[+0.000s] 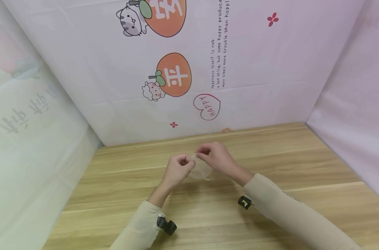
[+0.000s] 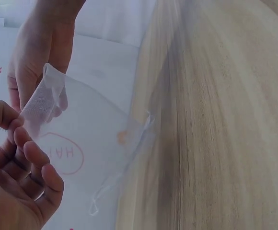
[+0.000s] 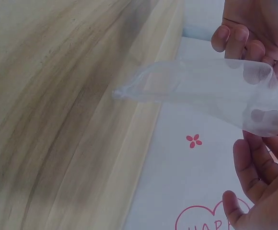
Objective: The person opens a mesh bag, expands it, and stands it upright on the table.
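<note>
A sheer white mesh bag [image 1: 200,171] hangs between my two hands, above the wooden table. My left hand [image 1: 178,171] pinches its upper edge on the left between thumb and forefinger. On the other side, my right hand [image 1: 218,158] pinches the same edge with thumb and fingertips. Close up in the left wrist view, the mesh bag [image 2: 98,112] has a folded upper rim and a thin white cord loop [image 2: 94,205] dangling from its far end. In the right wrist view the mesh bag [image 3: 211,84] narrows to a gathered end.
The wooden table [image 1: 208,222] lies beneath both hands. Behind it rises a white printed cloth [image 1: 255,69] with cartoon figures and a heart, and more white cloth [image 1: 355,86] hangs at both sides. Small black cameras [image 1: 166,225] sit on both sleeved wrists.
</note>
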Demonstrator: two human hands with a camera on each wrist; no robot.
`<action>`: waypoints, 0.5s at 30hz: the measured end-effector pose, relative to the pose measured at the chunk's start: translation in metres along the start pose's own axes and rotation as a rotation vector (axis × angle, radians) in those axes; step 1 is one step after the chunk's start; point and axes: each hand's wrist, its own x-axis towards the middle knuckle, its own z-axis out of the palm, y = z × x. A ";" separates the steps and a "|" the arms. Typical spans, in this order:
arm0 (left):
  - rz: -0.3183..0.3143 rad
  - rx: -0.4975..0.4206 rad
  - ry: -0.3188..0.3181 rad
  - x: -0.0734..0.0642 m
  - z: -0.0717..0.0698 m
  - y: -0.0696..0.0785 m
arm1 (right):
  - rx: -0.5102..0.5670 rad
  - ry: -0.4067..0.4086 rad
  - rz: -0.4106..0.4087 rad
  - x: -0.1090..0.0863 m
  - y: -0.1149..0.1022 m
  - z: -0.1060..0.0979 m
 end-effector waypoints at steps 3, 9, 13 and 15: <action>0.005 0.003 0.010 0.000 -0.001 0.000 | -0.019 0.009 0.027 0.000 0.000 0.001; 0.021 0.021 0.023 0.001 -0.002 0.000 | -0.018 0.014 0.045 -0.002 0.000 0.002; 0.024 0.041 0.080 0.002 0.000 -0.001 | -0.014 0.021 0.046 -0.002 0.000 0.003; 0.016 0.048 0.104 0.002 0.001 0.000 | -0.007 0.030 0.052 -0.002 0.001 0.004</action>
